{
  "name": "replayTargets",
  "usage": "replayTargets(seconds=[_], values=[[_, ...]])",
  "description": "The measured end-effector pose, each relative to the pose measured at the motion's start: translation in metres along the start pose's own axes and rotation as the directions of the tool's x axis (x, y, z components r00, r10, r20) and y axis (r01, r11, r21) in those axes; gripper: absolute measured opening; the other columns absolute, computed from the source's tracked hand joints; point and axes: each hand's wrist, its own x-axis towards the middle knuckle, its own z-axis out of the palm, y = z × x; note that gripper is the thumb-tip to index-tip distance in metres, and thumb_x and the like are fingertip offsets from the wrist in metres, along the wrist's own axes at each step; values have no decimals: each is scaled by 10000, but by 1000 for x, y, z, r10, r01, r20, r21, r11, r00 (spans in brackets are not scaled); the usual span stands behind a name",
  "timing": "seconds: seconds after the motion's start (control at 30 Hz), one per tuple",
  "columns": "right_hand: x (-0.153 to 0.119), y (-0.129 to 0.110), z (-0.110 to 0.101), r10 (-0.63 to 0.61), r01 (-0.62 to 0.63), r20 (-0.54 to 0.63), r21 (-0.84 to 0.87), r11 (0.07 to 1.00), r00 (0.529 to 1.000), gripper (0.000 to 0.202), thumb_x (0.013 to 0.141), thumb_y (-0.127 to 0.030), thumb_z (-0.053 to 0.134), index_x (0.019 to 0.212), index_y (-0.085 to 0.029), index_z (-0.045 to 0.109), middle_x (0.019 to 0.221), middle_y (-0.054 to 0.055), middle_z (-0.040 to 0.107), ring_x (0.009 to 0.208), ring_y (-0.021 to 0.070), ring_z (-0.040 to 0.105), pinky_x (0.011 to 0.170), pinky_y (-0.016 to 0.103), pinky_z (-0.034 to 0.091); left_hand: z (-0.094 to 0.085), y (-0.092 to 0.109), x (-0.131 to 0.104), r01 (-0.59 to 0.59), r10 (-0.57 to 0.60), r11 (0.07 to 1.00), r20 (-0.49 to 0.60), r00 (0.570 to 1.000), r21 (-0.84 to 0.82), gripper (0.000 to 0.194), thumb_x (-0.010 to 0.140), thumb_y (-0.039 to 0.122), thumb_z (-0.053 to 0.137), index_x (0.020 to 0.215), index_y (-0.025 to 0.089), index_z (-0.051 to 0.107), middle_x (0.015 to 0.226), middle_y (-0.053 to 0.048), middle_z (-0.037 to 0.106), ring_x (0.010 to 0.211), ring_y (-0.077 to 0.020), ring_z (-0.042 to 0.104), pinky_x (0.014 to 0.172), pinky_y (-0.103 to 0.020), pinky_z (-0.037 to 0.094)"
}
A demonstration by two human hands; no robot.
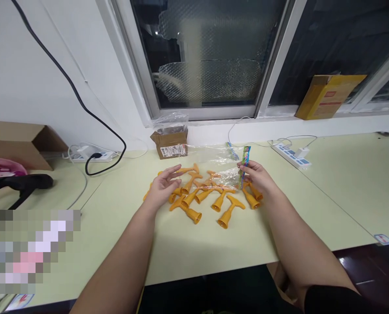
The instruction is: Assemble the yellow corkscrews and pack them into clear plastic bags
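Note:
My right hand (258,176) pinches a clear plastic bag (225,176) by its end with the colourful printed strip (246,157). The bag stretches leftward over the pile, crumpled and see-through. My left hand (163,187) hovers at the pile's left side, its fingers apart and curved, with nothing visible between them. Beneath and between both hands lie several orange plastic T-handled pieces (226,216) with bell-shaped hollow ends. Part of the pile is covered by the bag and my hands. Behind it, a second printed strip (232,151) lies on the table.
A small open cardboard box (171,146) with clear plastic in it stands against the wall. Power strips sit left (94,156) and right (291,155), with loose cables. A larger carton (14,141) and a black strap (27,183) are at left. A yellow carton (330,98) leans on the window.

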Motion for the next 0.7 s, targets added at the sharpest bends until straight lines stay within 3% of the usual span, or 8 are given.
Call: replayTargets(seconds=[0.07,0.13,0.23,0.37,0.5,0.6,0.7], values=[[2,0,-1,-79,79,-18,32,996,997,282,668,-401,891,888,-266,778,884,-5,706,781,155,626,751,324,567,-1,-4,2,-49,53,998,-69,996,48,433,810,396,831,1188,210,732,1379,-132,640,1284,-283,620,979,-372,587],[3,2,0,-161,163,-35,52,985,986,240,686,-404,880,861,-280,772,923,-2,696,871,173,639,904,374,564,-1,-7,3,-37,46,996,-118,992,79,363,841,443,803,1107,211,719,1190,-99,679,1161,-242,663,961,-362,587],[5,8,2,-268,267,-14,-43,963,963,185,724,-414,859,839,-294,779,957,9,650,957,186,612,969,372,527,5,-11,3,83,-89,993,-65,994,-87,465,879,561,742,1202,264,587,973,-14,644,916,-187,710,911,-396,605],[7,15,2,-309,326,130,-142,935,942,181,757,-438,842,862,-292,828,920,16,557,883,178,563,921,349,506,17,-8,2,370,-333,857,163,929,-359,664,884,774,585,1339,345,361,1015,-32,683,842,-239,765,871,-510,616],[6,11,1,-323,345,168,-124,930,931,248,732,-510,857,798,-272,828,940,30,572,917,196,588,989,373,492,21,1,1,371,-349,800,136,927,-471,777,867,835,525,1404,325,291,1127,-121,722,939,-297,782,907,-546,602],[2,6,0,-224,243,166,-103,965,960,310,653,-506,912,811,-259,809,955,38,655,921,211,648,954,375,524,21,5,-1,372,-381,806,78,921,-460,768,853,653,718,1402,308,307,1200,-135,718,932,-273,779,906,-520,611],[-2,1,-1,30,-28,145,-20,999,989,340,646,-459,920,881,-255,783,870,31,730,817,211,710,823,365,577,24,6,-3,369,-390,859,13,921,-354,918,749,313,888,1437,315,281,1198,-94,719,894,-215,771,897,-445,622]])
